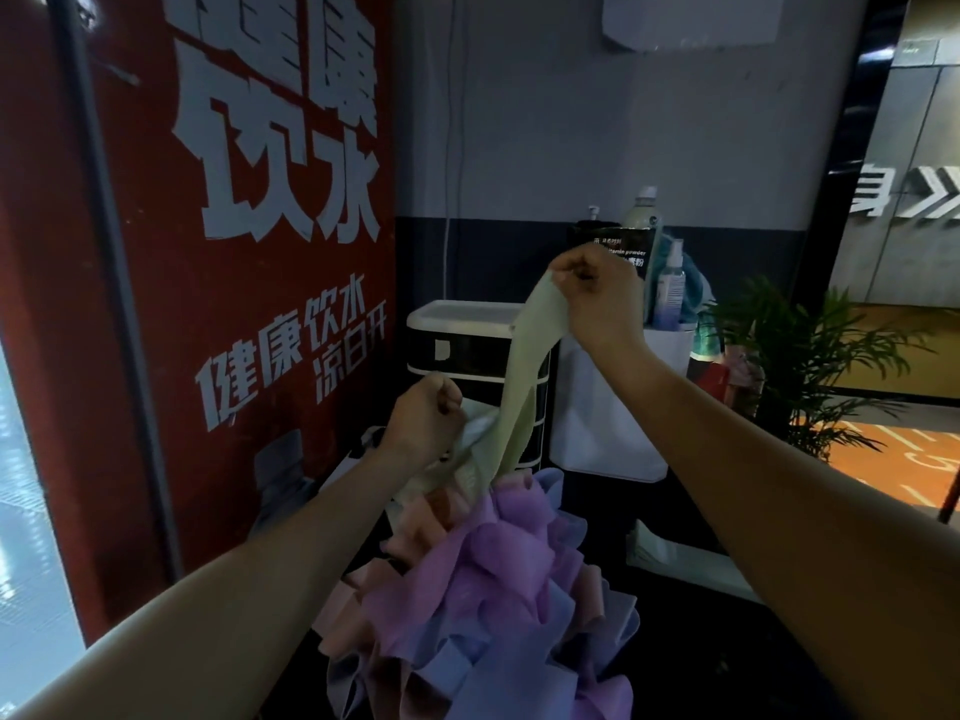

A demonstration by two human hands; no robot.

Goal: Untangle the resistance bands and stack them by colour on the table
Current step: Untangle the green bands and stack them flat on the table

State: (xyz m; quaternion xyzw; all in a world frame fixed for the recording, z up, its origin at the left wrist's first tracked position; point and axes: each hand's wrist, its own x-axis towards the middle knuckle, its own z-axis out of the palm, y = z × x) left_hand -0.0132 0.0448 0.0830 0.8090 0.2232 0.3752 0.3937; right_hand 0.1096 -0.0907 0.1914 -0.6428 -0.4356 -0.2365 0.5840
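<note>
- The scene is a dim corner of what looks like a gym: a tall red wall panel with large white lettering [270, 163] stands on the left, a grey wall behind, a white-and-black box-shaped appliance [467, 337] against it, and a green potted palm [810, 356] on the right. The table itself is too dark to make out.
- A big tangled bundle of flat, soft resistance bands in purple, blue and pink [488, 579] fills the lower middle of the view, sitting between the two forearms.
- One long pale yellow-green resistance band [524, 371] rises out of the top of that bundle, stretched on a slant up and to the right.
- The right hand [597, 293] is raised highest, fingers curled tight and pinching the upper end of the pale band.
- The left hand [426, 423] is lower and closer to the bundle, closed in a fist on the pale band near where it leaves the tangle.
- The pale band's long axis runs from the left hand's grip up to the right hand's, so the trapped end lies below and behind the left hand, inside the pile.
- My judgement: freeing it calls for pulling along that slant while the lower hand, nearer the knot, holds back the rest.
</note>
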